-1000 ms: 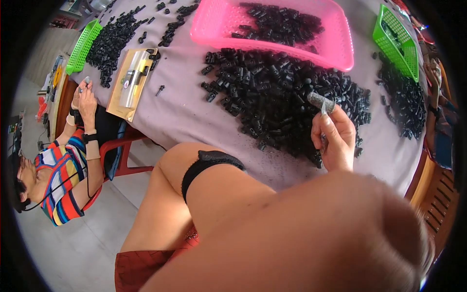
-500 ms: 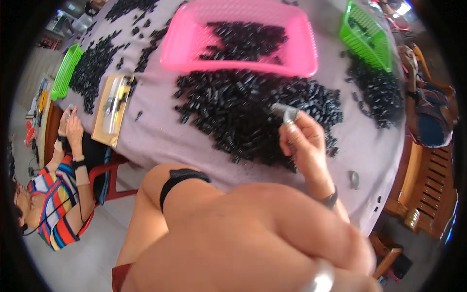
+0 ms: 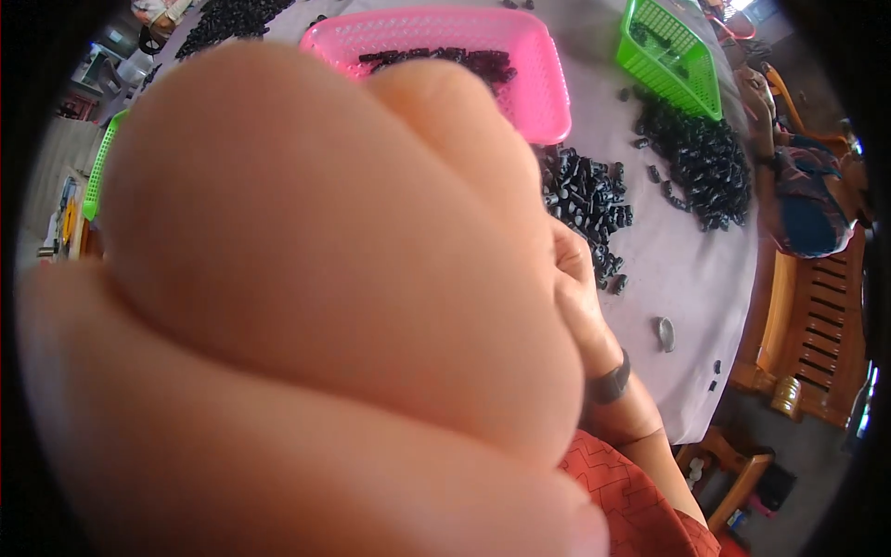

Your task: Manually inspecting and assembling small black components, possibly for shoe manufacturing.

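Note:
Very close and blurred, my left hand [image 3: 334, 251] fills much of the view. Its fingers are too smeared to read. Behind it, over the right part of the table, my right hand [image 3: 577, 283] has its fingers curled in. A dark watch [image 3: 611, 379] is on that wrist. The right fingertips, and whatever they may hold, are hidden by the left hand. Close to the right hand lies a pile of small black plastic parts [image 3: 589, 195], mostly covered from sight. A pink basket [image 3: 534, 79] with more black parts stands behind the pile.
A green basket [image 3: 673, 60] stands at the far right beside another black heap [image 3: 701, 162]. A small grey curved piece [image 3: 665, 334] lies near the table's right edge. Another green basket [image 3: 100, 167] shows at left. A person [image 3: 812, 200] sits beyond the right edge, near a wooden bench [image 3: 821, 325].
My left hand has come up close and now covers the table's middle and left and the co-worker there. My right hand's fingers and its clear piece are now hidden. The view has shifted slightly.

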### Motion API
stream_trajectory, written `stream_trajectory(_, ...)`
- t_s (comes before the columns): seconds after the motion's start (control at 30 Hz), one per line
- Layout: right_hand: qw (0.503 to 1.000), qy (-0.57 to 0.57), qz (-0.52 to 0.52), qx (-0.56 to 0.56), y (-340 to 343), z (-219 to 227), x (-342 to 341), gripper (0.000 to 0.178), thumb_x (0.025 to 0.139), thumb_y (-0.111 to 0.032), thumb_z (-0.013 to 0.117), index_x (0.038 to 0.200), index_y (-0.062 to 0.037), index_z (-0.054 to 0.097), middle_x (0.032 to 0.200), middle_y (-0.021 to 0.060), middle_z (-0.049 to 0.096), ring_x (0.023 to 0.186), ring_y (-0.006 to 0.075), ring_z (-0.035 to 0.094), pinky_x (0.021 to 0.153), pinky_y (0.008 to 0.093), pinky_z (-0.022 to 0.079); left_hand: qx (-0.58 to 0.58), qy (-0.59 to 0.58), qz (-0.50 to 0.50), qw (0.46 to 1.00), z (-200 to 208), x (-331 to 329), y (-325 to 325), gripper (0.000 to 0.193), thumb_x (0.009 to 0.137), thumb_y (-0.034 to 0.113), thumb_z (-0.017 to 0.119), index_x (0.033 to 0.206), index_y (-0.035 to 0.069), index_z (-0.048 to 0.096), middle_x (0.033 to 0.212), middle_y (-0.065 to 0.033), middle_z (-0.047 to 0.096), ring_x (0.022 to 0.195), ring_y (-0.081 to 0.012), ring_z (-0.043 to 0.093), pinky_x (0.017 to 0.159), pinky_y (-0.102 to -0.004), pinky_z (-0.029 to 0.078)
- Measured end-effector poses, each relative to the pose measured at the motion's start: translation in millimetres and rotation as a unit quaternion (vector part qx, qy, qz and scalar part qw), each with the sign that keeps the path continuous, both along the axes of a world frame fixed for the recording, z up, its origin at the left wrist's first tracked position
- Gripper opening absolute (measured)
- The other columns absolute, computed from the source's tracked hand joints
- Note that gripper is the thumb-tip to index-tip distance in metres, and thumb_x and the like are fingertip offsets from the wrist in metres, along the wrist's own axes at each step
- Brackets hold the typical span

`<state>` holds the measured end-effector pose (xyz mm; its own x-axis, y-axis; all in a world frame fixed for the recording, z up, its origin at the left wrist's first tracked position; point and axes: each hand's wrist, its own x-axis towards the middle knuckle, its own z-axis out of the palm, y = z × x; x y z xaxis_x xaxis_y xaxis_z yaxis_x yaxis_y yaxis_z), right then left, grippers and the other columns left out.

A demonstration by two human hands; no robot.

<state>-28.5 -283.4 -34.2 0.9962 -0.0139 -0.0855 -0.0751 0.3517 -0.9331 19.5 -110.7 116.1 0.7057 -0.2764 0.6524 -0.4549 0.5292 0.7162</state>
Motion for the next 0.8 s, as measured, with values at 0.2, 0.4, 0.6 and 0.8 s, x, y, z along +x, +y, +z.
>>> stream_trajectory(0.2, 1.000, 0.025, 0.018, -0.004, 0, 1, 0, 0.025, 0.097, -0.015, 0.055, 0.116, 0.0010, 0.058, 0.072, -0.0020, 0.052, 0.057, 0.0033, 0.043, 0.049, 0.0185, 0.034, 0.035, -0.046, -0.011, 0.998, -1, 3, 8, 0.026, 0.091, 0.034, 0.056, 0.069, 0.022, 0.059, 0.070, 0.0051, 0.057, 0.063, -0.0089, 0.050, 0.077, -0.0318, 0.037)
stream_trajectory(0.4, 0.999, 0.033, 0.033, -0.012, -1, -1, -3, 0.027, 0.095, -0.017, 0.059, 0.116, 0.0000, 0.059, 0.072, -0.0026, 0.054, 0.056, 0.0028, 0.044, 0.049, 0.0181, 0.035, 0.038, -0.018, -0.033, 0.999, -23, -19, 20, 0.024, 0.092, 0.033, 0.056, 0.073, 0.019, 0.060, 0.073, 0.0036, 0.058, 0.065, -0.0092, 0.051, 0.078, -0.0319, 0.038)
stream_trajectory(0.6, 1.000, 0.013, 0.007, -0.013, -1, 0, 0, 0.022, 0.096, -0.016, 0.058, 0.110, 0.0001, 0.060, 0.071, -0.0015, 0.055, 0.054, 0.0030, 0.044, 0.047, 0.0176, 0.034, 0.061, 0.041, -0.001, 0.997, -60, 17, 80, 0.022, 0.092, 0.032, 0.056, 0.076, 0.017, 0.060, 0.076, 0.0022, 0.059, 0.067, -0.0094, 0.052, 0.079, -0.0320, 0.039)
stream_trajectory(0.8, 0.999, 0.018, 0.007, -0.051, -1, -5, -2, 0.022, 0.096, -0.016, 0.058, 0.109, 0.0019, 0.059, 0.071, -0.0010, 0.055, 0.054, 0.0036, 0.044, 0.047, 0.0183, 0.034, 0.078, 0.068, 0.030, 0.994, -79, 24, 136, 0.021, 0.092, 0.031, 0.055, 0.080, 0.015, 0.060, 0.078, 0.0007, 0.060, 0.069, -0.0096, 0.053, 0.079, -0.0320, 0.040)
